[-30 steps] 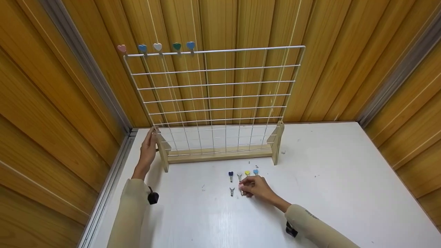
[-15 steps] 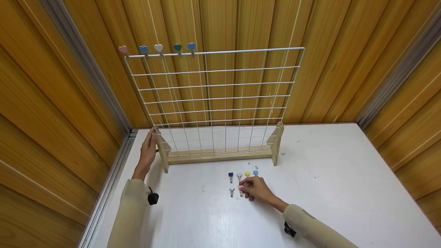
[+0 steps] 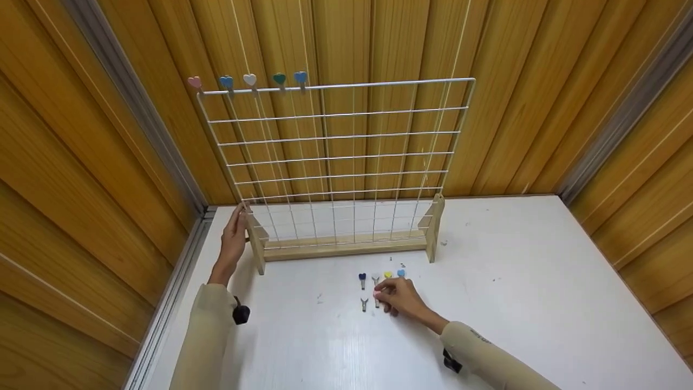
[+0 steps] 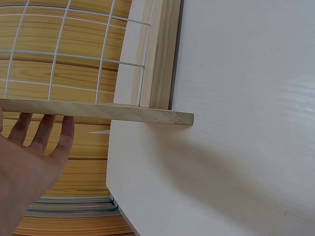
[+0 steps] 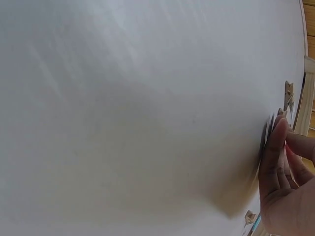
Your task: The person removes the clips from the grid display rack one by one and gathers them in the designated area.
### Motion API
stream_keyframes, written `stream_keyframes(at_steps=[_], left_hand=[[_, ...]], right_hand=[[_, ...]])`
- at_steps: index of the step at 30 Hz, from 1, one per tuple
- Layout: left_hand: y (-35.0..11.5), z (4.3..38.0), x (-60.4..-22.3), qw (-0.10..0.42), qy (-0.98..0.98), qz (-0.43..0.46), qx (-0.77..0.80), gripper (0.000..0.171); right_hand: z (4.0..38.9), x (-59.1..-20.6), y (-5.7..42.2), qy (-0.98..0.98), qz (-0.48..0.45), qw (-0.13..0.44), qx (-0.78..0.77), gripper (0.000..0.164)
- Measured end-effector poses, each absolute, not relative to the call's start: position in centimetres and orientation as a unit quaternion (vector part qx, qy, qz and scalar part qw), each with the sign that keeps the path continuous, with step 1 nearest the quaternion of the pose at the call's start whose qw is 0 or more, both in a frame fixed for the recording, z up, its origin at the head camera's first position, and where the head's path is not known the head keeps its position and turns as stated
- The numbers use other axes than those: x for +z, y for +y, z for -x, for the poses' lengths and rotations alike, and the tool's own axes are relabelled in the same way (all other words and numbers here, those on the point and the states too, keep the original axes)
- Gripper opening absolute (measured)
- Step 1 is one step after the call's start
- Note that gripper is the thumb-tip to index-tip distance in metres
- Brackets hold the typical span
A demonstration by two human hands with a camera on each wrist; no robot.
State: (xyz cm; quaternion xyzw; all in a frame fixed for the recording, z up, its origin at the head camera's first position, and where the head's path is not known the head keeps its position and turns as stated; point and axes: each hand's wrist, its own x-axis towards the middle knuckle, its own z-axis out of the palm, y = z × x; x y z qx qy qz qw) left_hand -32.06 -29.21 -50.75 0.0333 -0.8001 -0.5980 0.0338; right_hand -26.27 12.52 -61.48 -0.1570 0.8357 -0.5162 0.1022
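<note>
My left hand (image 3: 233, 244) is at the left wooden leg of a white wire grid rack (image 3: 338, 252). In the left wrist view its fingertips (image 4: 67, 124) touch the outer side of that wooden leg (image 4: 147, 114), fingers spread and only slightly bent. Between thumb and fingertips, my right hand (image 3: 403, 298) pinches a pink heart clip (image 3: 377, 294) close over the table; its metal end points toward me. Beside it lie a dark blue heart clip (image 3: 362, 277), a white one (image 3: 376, 278), a yellow one (image 3: 387, 275), a light blue one (image 3: 401, 273) and a grey clip (image 3: 364, 304).
Along the top wire, toward the left, sit a pink heart clip (image 3: 195, 82), two blue ones, a white one (image 3: 249, 79) and a green one (image 3: 279, 78). Small bits (image 3: 319, 297) dot the white table (image 3: 514, 303). Wood-look panels (image 3: 622, 162) enclose it.
The right hand shifts slightly left with the pink heart clip between its fingers. My left hand stays at the rack's leg. The head view tilts a little.
</note>
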Motion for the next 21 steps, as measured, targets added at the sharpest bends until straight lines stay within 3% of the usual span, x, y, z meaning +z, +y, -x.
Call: stream_keyframes(at_steps=[12,21], left_hand=[[-29.4,32.5,-50.8,0.022,-0.783,-0.036,-0.620,0.057],[-29.3,32.2,-50.9,0.024,-0.789,-0.035,-0.613,0.058]], right_hand=[[26.9,-59.3,13.0,0.849,0.187,0.070,-0.490,0.019],[29.0,-52.9,12.7,0.842,0.238,0.042,-0.482,0.019]])
